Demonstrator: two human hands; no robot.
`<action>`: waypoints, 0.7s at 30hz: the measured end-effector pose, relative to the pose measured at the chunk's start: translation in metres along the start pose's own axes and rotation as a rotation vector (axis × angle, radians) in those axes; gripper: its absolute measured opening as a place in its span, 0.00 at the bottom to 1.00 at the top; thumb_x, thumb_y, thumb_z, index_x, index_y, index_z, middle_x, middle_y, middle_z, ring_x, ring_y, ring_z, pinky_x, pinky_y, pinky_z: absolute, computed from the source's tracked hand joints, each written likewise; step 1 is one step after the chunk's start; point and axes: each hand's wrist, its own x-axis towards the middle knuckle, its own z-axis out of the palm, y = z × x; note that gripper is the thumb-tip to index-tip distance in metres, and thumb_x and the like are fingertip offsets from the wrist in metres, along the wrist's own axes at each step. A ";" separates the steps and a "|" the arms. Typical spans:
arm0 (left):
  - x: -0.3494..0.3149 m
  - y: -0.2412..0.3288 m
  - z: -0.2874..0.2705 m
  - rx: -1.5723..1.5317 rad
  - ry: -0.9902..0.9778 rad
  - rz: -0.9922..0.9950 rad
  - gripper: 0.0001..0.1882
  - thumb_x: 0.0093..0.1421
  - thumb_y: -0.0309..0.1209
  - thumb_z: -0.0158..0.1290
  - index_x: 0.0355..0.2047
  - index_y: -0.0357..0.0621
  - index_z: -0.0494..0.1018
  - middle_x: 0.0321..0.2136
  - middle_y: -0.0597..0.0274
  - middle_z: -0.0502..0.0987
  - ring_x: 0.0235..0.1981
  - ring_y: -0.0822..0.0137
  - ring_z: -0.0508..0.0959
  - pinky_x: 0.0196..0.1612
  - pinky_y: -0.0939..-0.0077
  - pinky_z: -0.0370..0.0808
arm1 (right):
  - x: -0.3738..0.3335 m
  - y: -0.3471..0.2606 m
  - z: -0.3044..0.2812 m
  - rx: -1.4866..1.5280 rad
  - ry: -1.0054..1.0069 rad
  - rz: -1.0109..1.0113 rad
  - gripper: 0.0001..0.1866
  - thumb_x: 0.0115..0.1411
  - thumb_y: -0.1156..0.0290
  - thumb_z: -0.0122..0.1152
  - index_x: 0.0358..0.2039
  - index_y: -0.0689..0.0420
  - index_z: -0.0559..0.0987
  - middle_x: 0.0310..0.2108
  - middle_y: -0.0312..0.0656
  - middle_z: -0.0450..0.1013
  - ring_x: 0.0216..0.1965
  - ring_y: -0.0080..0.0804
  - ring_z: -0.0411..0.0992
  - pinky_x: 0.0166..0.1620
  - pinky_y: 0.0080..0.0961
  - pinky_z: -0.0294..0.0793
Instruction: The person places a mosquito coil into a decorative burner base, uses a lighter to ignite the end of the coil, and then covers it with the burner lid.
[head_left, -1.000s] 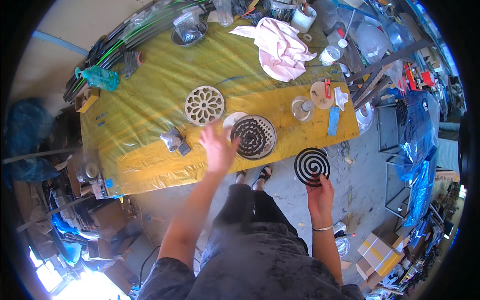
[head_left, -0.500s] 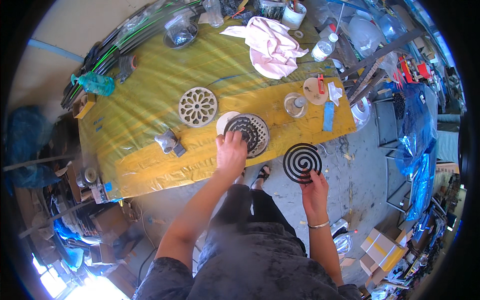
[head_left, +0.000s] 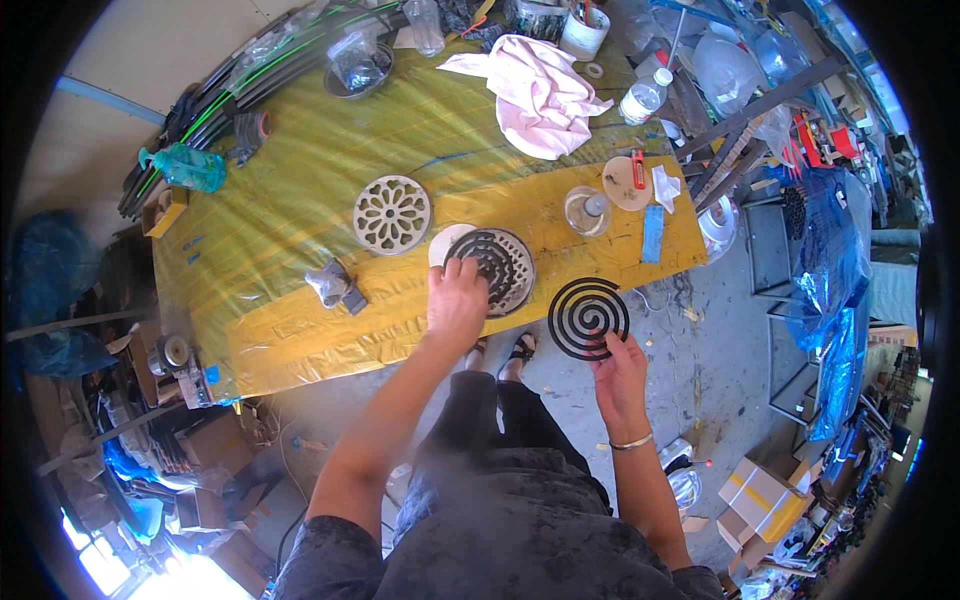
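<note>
My right hand pinches a black spiral mosquito coil by its lower edge, holding it upright past the table's front edge. My left hand has its fingers closed on the near left side of another black mosquito coil. That second coil lies over a round perforated holder, whose dotted rim shows on the right. A plain cream disc lies partly under it at the left. Farther left is a round cream lid with petal-shaped cut-outs.
The table has a yellow plastic cover. On it are a pink cloth, a glass jar, a red lighter on a round disc, a grey crumpled item and a green bottle. Cardboard boxes stand on the floor.
My right hand has brought its coil a little left and up, closer to the table. My left hand stays on the other coil, with only a slight shift.
</note>
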 end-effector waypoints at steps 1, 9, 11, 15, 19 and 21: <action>0.000 -0.001 0.000 -0.002 -0.018 0.011 0.17 0.35 0.36 0.67 0.26 0.45 0.75 0.34 0.61 0.67 0.41 0.59 0.67 0.42 0.61 0.63 | 0.000 0.000 0.001 -0.003 -0.002 0.001 0.07 0.64 0.72 0.53 0.39 0.60 0.74 0.37 0.40 0.76 0.38 0.28 0.74 0.45 0.27 0.74; 0.010 -0.002 -0.029 -0.346 0.048 -0.028 0.17 0.35 0.33 0.67 0.25 0.44 0.73 0.35 0.59 0.68 0.41 0.57 0.68 0.42 0.61 0.64 | 0.007 -0.006 0.009 -0.034 -0.024 0.004 0.06 0.63 0.73 0.53 0.38 0.61 0.73 0.37 0.41 0.75 0.38 0.27 0.74 0.47 0.28 0.73; 0.012 -0.006 -0.039 -0.503 0.070 -0.060 0.17 0.36 0.32 0.68 0.26 0.44 0.73 0.34 0.58 0.68 0.40 0.57 0.70 0.42 0.65 0.65 | 0.011 -0.007 0.013 -0.054 -0.052 0.021 0.06 0.63 0.72 0.54 0.39 0.60 0.73 0.36 0.41 0.75 0.37 0.26 0.73 0.45 0.26 0.72; 0.007 -0.026 -0.054 -0.833 0.095 -0.161 0.17 0.40 0.32 0.67 0.29 0.41 0.74 0.33 0.59 0.69 0.37 0.61 0.71 0.42 0.73 0.66 | 0.023 -0.011 0.033 -0.155 -0.086 0.063 0.07 0.63 0.71 0.54 0.38 0.60 0.73 0.35 0.39 0.75 0.34 0.23 0.72 0.42 0.23 0.72; -0.009 -0.046 -0.079 -0.990 0.087 -0.348 0.16 0.42 0.29 0.66 0.31 0.40 0.75 0.33 0.62 0.69 0.36 0.68 0.70 0.42 0.76 0.65 | 0.044 -0.002 0.051 -0.335 -0.192 0.135 0.08 0.63 0.69 0.55 0.37 0.60 0.74 0.34 0.38 0.75 0.34 0.22 0.72 0.40 0.21 0.72; -0.027 -0.053 -0.083 -1.014 0.110 -0.429 0.15 0.42 0.28 0.65 0.31 0.39 0.75 0.33 0.64 0.68 0.35 0.70 0.68 0.41 0.76 0.65 | 0.056 0.003 0.061 -0.414 -0.256 0.184 0.08 0.63 0.69 0.54 0.38 0.60 0.74 0.34 0.38 0.75 0.35 0.23 0.73 0.41 0.22 0.72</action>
